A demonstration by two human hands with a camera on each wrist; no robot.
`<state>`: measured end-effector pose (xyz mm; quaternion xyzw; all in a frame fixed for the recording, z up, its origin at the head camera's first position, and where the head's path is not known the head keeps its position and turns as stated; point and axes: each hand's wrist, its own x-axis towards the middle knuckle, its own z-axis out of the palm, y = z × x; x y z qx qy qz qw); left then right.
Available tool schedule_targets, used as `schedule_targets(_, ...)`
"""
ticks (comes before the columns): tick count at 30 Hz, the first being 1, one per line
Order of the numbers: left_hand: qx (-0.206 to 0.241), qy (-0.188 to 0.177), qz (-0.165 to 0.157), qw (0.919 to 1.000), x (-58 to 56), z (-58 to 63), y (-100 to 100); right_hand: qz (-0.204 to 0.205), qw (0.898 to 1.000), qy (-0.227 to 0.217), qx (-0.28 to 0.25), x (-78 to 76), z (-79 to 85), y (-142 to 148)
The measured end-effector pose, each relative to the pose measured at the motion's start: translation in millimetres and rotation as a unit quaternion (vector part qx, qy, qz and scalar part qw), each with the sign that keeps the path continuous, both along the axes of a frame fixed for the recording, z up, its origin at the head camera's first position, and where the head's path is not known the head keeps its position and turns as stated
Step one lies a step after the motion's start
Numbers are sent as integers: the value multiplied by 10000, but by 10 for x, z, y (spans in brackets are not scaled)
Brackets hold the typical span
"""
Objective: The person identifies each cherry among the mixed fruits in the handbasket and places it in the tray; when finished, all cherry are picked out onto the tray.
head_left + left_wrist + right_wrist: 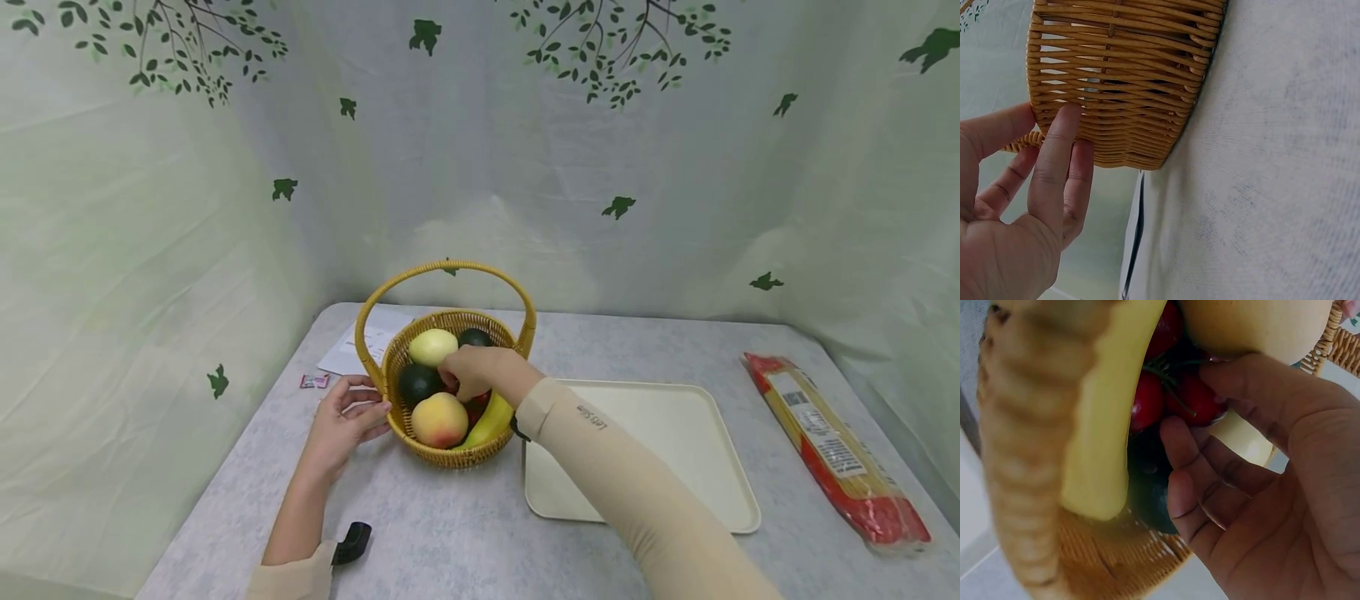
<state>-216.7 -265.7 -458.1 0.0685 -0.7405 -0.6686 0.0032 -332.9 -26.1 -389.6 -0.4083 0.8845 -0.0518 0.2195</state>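
The left hand (341,423) rests spread fingers against the wicker basket (467,457)'s left side; inside, the right hand (480,369) pinches a red cherry (1202,400).

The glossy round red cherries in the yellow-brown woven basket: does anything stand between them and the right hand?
Nothing visible does: the right hand touches one of the red cherries. The curved yellow banana lies beside them, not between.

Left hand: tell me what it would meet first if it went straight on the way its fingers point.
The left hand would meet the woven side of the basket first; its fingertips seem to touch it already, though the exact contact is hard to judge.
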Motion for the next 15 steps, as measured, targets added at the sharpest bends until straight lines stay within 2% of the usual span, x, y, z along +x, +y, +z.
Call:
schedule_targets(7,-2,18,8,10000,-1,10,12,-393,9992,-68,44,-9,88,95)
schedule_targets(15,-60,79,-50,9999,0,-1,9,-396,9989,-108,-238,-77,149,207)
